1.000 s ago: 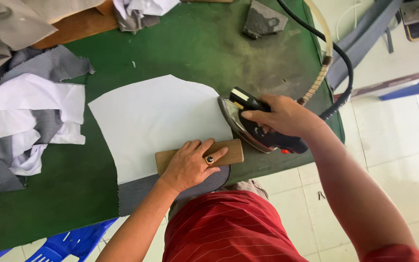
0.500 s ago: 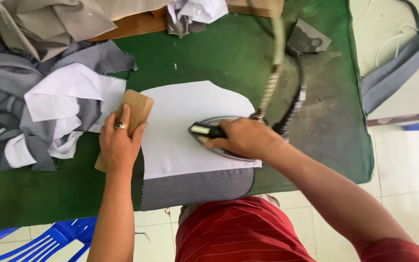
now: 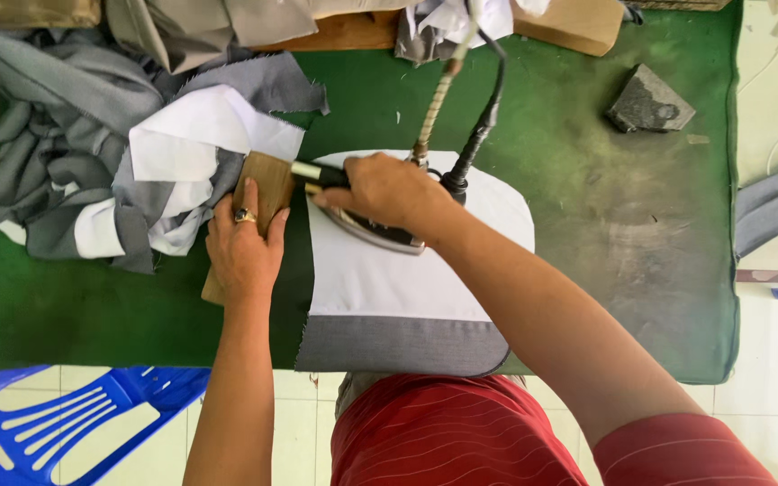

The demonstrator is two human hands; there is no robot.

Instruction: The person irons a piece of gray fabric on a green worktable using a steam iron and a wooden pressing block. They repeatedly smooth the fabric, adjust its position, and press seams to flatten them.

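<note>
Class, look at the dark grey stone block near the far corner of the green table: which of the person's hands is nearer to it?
Right. The right hand grips the iron, closer to the stone block; the left hand rests on the wooden block, farther away.

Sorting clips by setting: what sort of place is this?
Probably a tailoring or garment workshop: the right hand runs an iron over a white and grey fabric piece on a green padded table, beside heaped fabric offcuts.

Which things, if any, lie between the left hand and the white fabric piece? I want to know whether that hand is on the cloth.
The left hand rests on a wooden block on the green table, beside the white fabric piece. Only a strip of bare green cover separates them.
</note>
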